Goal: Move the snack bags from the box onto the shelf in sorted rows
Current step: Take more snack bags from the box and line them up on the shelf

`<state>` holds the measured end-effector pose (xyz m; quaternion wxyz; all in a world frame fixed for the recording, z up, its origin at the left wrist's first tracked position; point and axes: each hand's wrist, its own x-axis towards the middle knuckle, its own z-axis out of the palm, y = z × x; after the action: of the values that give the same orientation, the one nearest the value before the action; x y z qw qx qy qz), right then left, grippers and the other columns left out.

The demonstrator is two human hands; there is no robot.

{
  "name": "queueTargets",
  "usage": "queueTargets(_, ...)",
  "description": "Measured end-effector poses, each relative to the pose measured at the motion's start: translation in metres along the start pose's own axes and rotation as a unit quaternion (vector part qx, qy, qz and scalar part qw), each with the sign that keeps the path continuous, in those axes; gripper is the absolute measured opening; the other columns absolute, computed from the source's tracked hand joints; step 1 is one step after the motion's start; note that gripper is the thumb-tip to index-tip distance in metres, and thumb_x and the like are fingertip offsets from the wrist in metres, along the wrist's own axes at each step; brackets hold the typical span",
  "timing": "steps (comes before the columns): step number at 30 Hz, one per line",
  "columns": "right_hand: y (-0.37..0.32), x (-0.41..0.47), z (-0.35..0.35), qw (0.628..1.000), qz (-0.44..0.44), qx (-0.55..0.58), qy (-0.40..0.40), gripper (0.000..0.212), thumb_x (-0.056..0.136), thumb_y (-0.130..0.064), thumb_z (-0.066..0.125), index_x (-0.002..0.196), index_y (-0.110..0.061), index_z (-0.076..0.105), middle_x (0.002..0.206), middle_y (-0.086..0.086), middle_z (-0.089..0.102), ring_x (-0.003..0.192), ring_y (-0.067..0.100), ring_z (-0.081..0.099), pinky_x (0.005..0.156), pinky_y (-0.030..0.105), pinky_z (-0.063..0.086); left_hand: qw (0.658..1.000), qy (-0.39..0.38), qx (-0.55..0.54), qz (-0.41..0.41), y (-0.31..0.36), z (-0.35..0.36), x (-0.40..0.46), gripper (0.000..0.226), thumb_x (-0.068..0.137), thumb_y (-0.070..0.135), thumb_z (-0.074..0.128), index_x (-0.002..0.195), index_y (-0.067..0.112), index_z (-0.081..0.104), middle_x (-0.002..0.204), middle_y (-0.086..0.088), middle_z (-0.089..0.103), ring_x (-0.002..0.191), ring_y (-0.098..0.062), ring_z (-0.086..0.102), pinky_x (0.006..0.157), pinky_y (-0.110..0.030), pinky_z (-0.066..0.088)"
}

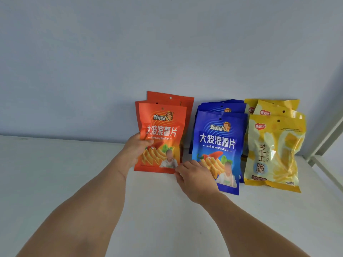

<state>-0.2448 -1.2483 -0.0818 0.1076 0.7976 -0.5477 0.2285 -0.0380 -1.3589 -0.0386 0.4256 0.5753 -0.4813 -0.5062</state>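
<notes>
Left hand [134, 151]: grips the front orange foil snack bag [161, 138] at its 9 o'clock edge, thumb across the printed face, fingers hidden behind. Right hand [194, 179]: fingers curled, fingertips at the 5 o'clock corner of the same bag; whether they pinch it or only touch it cannot be told. Hands apart, one at each side of the bag.

Front orange bag: upright, tilted slightly back, bottom edge on the white shelf surface [55, 173]. Two further orange bags [185, 102] stand directly behind it, tops showing, leaning toward the pale blue-grey wall [130, 52].

At 3 o'clock of the orange row: row of blue foil snack bags [219, 145], same print, front one lying back on those behind; its lower left corner is covered by the right hand.

Further to 3 o'clock: row of yellow translucent plastic snack bags [274, 151], stacked likewise, just beside the blue row.

At the far 3 o'clock edge: white metal shelf frame [326, 138], slanting.
</notes>
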Motion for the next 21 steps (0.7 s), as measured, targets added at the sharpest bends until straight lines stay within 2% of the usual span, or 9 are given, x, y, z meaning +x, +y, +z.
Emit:
queueTargets(3, -0.001, 0.002, 0.008, 1.000, -0.013, -0.007, 0.017, 0.035, 0.094, -0.038, 0.041, 0.088, -0.022, 0.071, 0.075, -0.006, 0.066, 0.070, 0.018, 0.060, 0.063, 0.033, 0.051, 1.000, 0.009, -0.012, 0.013, -0.005, 0.003, 0.005, 0.025, 0.091, 0.009, 0.069, 0.110, 0.026, 0.071, 0.107, 0.001, 0.076, 0.101, -0.022, 0.072, 0.098, -0.048, 0.055)
queueTargets(8, 0.001, 0.000, 0.015, 1.000, -0.004, 0.006, -0.020, 0.018, 0.095, -0.033, 0.057, 0.093, -0.021, 0.071, 0.081, -0.005, 0.067, 0.074, 0.019, 0.060, 0.069, 0.035, 0.053, 0.999, 0.027, -0.007, 0.033, -0.016, 0.006, 0.010, 0.019, 0.091, 0.014, 0.070, 0.103, 0.029, 0.070, 0.103, 0.005, 0.077, 0.097, -0.017, 0.073, 0.095, -0.043, 0.057)
queueTargets(13, 0.000, 0.002, 0.012, 0.999, 0.005, 0.011, -0.030, 0.015, 0.095, -0.033, 0.060, 0.093, -0.022, 0.070, 0.081, -0.006, 0.067, 0.075, 0.018, 0.060, 0.071, 0.033, 0.053, 0.998, 0.036, -0.001, 0.049, -0.017, 0.006, 0.010, 0.020, 0.090, 0.017, 0.072, 0.105, 0.030, 0.068, 0.104, 0.007, 0.075, 0.100, -0.017, 0.071, 0.093, -0.041, 0.056)
queueTargets(17, -0.001, 0.002, 0.008, 0.999, 0.008, 0.015, -0.043, 0.016, 0.097, -0.034, 0.059, 0.096, -0.022, 0.070, 0.084, -0.005, 0.068, 0.078, 0.017, 0.061, 0.075, 0.035, 0.052, 0.997, 0.058, 0.004, 0.058, -0.019, 0.004, 0.000, 0.043, 0.086, 0.028, 0.078, 0.124, 0.027, 0.059, 0.110, 0.008, 0.072, 0.101, -0.017, 0.070, 0.092, -0.042, 0.057)
queueTargets(21, -0.001, 0.002, 0.005, 0.997, 0.015, 0.023, -0.072, 0.023, 0.101, -0.036, 0.050, 0.103, -0.022, 0.069, 0.095, -0.005, 0.069, 0.090, 0.019, 0.061, 0.086, 0.036, 0.050, 0.992, 0.121, 0.030, 0.032, -0.016, -0.005, -0.013, 0.068, 0.089, 0.035, 0.074, 0.146, 0.020, 0.040, 0.128, 0.001, 0.056, 0.115, -0.023, 0.059, 0.101, -0.044, 0.050)
